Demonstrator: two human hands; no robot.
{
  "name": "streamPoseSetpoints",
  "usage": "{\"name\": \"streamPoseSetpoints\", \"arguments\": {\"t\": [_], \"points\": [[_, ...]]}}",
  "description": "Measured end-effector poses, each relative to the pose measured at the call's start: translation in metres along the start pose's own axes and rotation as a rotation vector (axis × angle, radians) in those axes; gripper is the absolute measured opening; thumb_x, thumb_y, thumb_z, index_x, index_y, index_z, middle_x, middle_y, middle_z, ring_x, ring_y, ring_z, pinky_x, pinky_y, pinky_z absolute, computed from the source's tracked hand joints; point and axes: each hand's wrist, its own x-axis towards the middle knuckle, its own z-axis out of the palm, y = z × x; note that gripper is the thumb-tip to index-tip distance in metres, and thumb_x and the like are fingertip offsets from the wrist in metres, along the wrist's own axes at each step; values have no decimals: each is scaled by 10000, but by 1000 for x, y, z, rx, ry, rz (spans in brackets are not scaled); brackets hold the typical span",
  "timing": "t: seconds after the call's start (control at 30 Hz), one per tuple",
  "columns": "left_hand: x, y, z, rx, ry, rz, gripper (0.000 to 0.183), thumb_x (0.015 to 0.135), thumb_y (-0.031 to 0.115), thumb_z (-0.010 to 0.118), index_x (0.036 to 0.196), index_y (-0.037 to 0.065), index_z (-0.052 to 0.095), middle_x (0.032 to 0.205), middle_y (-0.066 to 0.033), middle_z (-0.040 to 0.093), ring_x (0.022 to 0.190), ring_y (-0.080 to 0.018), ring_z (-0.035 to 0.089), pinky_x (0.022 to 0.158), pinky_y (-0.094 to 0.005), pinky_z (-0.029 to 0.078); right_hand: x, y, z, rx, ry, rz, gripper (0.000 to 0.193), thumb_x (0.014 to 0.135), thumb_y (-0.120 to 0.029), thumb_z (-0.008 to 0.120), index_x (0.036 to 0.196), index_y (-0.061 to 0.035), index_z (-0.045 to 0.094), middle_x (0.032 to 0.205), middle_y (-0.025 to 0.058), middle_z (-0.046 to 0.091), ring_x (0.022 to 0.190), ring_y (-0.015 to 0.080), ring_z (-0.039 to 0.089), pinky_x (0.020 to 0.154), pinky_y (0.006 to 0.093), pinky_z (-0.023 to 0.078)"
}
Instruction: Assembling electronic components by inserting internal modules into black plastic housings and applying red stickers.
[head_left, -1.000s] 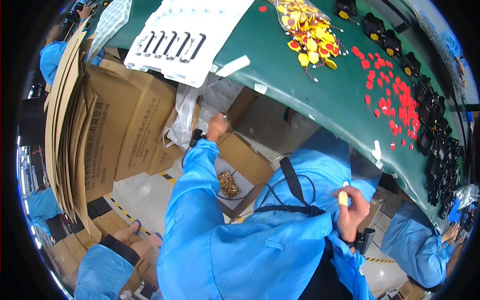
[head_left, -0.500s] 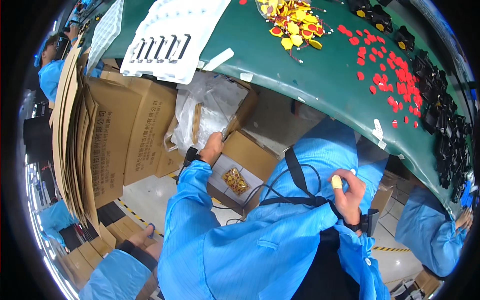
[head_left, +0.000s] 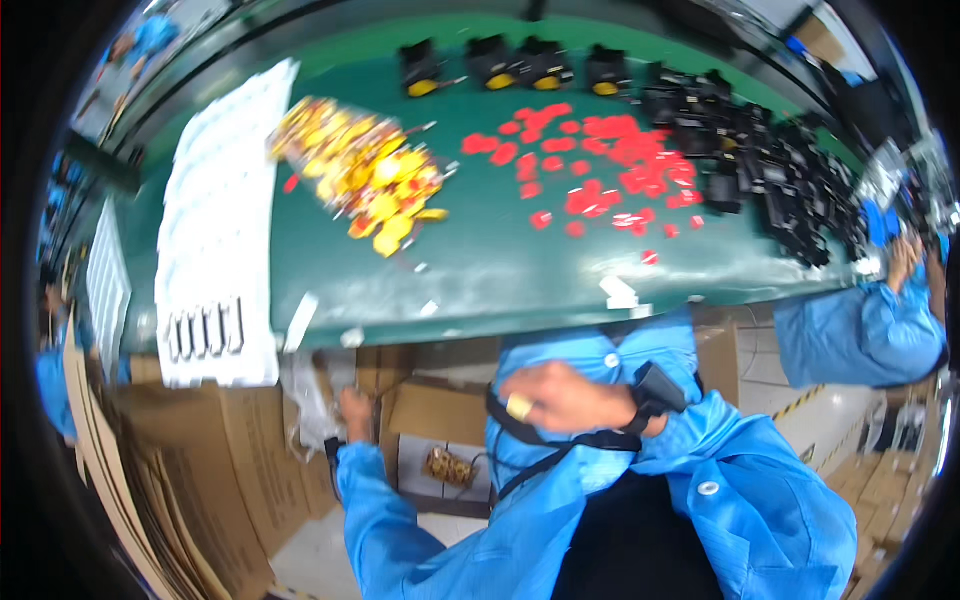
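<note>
My left hand [head_left: 357, 414] is down below the table at the rim of an open cardboard box [head_left: 437, 412]. Its fingers look closed on that edge, beside a clear plastic bag [head_left: 313, 400]. A small clear packet of yellow and red pieces [head_left: 449, 466] lies inside the box. My right hand [head_left: 568, 398] hovers over my lap, just in front of the table's edge. A pale yellow cover [head_left: 519, 407] sits on one of its digits. The fingers look bent, but motion smears them, and anything held is not visible.
On the green table [head_left: 450, 290] lie a white tray [head_left: 215, 230] with black parts, a bag of yellow pieces [head_left: 365, 170], scattered red discs [head_left: 600, 150] and piled black parts [head_left: 760, 165]. Folded cartons [head_left: 200, 460] stand lower left. A co-worker's sleeve [head_left: 850, 335] is at right.
The view has swung up toward the table, so more of it shows. My right hand has moved from beside my right thigh to the front of my lap. My left hand stays by the box.
</note>
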Motion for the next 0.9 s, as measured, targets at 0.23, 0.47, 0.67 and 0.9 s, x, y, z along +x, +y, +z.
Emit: {"name": "streamPoseSetpoints", "arguments": {"t": [0.23, 0.47, 0.67, 0.9], "points": [[-72, 163, -123, -122, 407, 219, 254, 740, 91, 728, 955, -31, 667, 853, -245, 668, 841, -487, 631, 781, -543, 505, -68, -39, -36, 260, 161, 98, 179, 881, -22, 635, 1058, 0, 642, 905, 163, 683, 772, 342, 673, 666, 395, 530], [-181, 362, -301, -245, 804, 785, 139, 831, -24, 682, 968, -32, 665, 721, -140, 605, 606, -315, 574, 562, -406, 448, -91, -63, -127, 330, 499, 17, 113, 820, 14, 624, 909, 67, 668, 806, 161, 711, 710, 276, 698, 673, 346, 558], [-102, 439, -374, -230, 779, 638, 244, 908, 161, 687, 1092, 0, 674, 755, -138, 646, 635, -277, 616, 586, -367, 474, -84, -57, -178, 197, 665, -217, 147, 742, 70, 609, 881, 95, 651, 723, 158, 679, 650, 266, 686, 621, 336, 553], [30, 461, -404, 260, 515, 518, 475, 927, 428, 554, 1157, 27, 665, 947, -248, 703, 870, -447, 675, 778, -537, 525, -92, -76, -247, -262, 679, -356, 247, 649, 64, 649, 896, 72, 658, 724, 146, 653, 642, 300, 667, 584, 344, 525]]}}
